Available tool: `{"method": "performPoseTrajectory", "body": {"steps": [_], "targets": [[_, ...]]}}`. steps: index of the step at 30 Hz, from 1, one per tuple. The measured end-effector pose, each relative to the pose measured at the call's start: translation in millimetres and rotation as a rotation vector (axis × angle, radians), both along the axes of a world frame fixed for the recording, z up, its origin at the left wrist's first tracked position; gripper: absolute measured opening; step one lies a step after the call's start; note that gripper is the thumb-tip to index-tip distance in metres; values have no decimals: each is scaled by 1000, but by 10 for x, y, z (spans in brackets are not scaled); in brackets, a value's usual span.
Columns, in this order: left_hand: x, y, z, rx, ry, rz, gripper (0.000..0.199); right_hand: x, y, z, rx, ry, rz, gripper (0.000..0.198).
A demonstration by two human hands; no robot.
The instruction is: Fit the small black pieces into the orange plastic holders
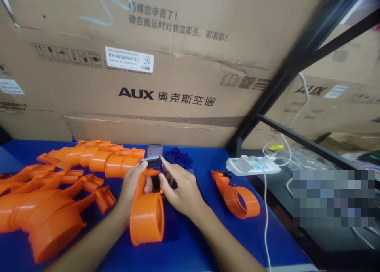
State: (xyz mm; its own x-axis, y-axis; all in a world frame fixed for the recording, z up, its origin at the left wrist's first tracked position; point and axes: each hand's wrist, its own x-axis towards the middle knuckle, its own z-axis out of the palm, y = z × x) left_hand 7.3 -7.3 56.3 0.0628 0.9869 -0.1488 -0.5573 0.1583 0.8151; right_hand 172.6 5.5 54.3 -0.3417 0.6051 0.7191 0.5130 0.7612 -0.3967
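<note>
My left hand (133,187) is closed around the upper part of an orange plastic tape dispenser (145,220), whose wide ring points down toward me. A dark piece (152,163) sits across the dispenser's far end, by my left thumb. My right hand (184,188) is closed at the same end. Its index finger presses against a small dark blue plate (160,164) there, and its thumb lies along the dispenser's side. Some fingers of both hands are hidden behind the dispenser. Just beyond my hands lies a pile of small dark blue pieces (179,157).
Stacked orange dispensers (56,224) fill the left of the blue table (184,252), with another row (115,165) behind. One dispenser (243,203) lies at right, near a white power strip (252,165) and cable. A phone (154,150) leans near a large cardboard box (166,118).
</note>
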Motion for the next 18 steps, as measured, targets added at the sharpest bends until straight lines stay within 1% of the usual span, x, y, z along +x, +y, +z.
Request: {"method": "performPoseTrajectory", "body": {"steps": [2, 3, 6, 8, 12, 18], "targets": [[22, -19, 18, -25, -8, -29, 54, 14, 21, -8, 31, -42, -19, 47], [41, -33, 30, -35, -22, -24, 55, 16, 26, -16, 50, -57, -41, 46], [108, -69, 77, -66, -116, 40, 43, 12, 30, -49, 106, -97, -103, 43], [136, -81, 109, -90, -177, 56, 35, 8, 32, -72, 127, -126, -116, 42], [135, -79, 125, -96, -206, -33, 29, 15, 40, -110, 165, -163, -134, 40], [80, -48, 33, -48, -126, -136, 31, 22, 9, -138, 202, -212, -139, 41]]}}
